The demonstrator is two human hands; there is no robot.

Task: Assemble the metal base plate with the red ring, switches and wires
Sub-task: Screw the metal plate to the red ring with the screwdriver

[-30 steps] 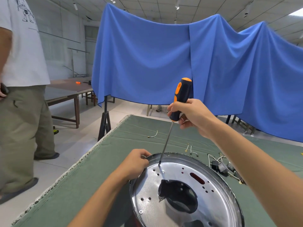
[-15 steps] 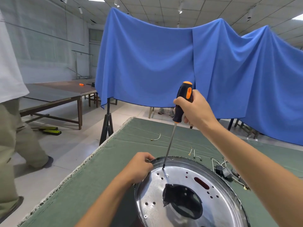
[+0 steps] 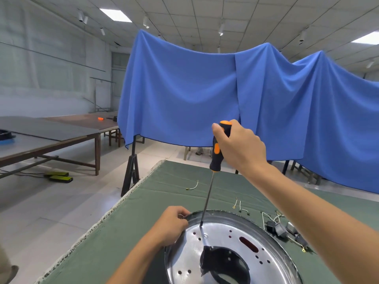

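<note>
- Plate (image 3: 221,253), round and shiny, lay flat on the green mat (image 3: 127,232) at the near end of the table, its lower part cut off by the frame's bottom edge.
- Left hand (image 3: 171,224) gripped the plate's far-left rim, fingers curled over the edge, close to the mat's frayed left border.
- Right hand (image 3: 239,146) was wrapped around the black-and-orange handle of a screwdriver (image 3: 214,160), held well above the plate.
- Its shaft ran nearly upright, leaning slightly left toward the tip, which met the plate just beside a small screw (image 3: 205,236).
- Open mat lay beyond the plate, with 1 loose wire (image 3: 192,186) far off and 2 short wires (image 3: 239,204) nearer the rim.
- Switches (image 3: 281,229) with tangled leads sat right of the plate, partly hidden by the right forearm.
- Behind the table hung a blue cloth (image 3: 184,95); a long wooden bench (image 3: 51,136) stood to the left on a pale tiled floor.
</note>
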